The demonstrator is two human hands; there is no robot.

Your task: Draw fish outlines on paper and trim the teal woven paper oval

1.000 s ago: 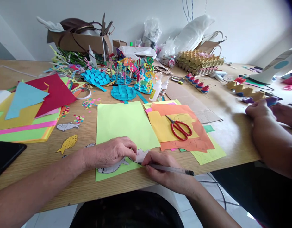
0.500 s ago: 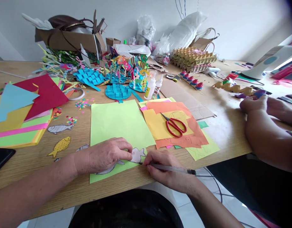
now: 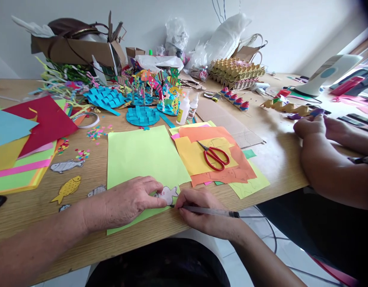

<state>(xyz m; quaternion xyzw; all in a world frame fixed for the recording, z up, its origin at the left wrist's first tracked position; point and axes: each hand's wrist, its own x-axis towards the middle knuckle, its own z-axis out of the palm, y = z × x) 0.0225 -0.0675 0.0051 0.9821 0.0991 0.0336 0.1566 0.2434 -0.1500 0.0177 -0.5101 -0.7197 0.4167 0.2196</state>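
My left hand (image 3: 126, 201) lies flat on a light green sheet of paper (image 3: 138, 153), its thumb and forefinger stretched apart. These two fingers press down a white paper fish cutout (image 3: 168, 195) near the sheet's lower right edge. Between the fingers of my right hand (image 3: 198, 209) is a pen (image 3: 212, 210), its tip against the green paper at the lower rim of the cutout. Left of my hands lie a yellow paper fish (image 3: 67, 188), a grey striped fish (image 3: 67, 166) and another grey fish (image 3: 96, 191) partly beside my wrist.
Red-handled scissors (image 3: 215, 157) rest on orange and yellow sheets (image 3: 243, 167) to the right. Coloured papers (image 3: 52, 123) are stacked at left. Glue bottles (image 3: 183, 111) stand behind near woven blue paper pieces (image 3: 142, 115). At right, a co-worker's hands (image 3: 312, 131) hold something purple.
My left thumb has spread away from the forefinger and now reaches the cutout's lower edge. The pen has moved slightly left along that edge. The whole view has shifted a little.
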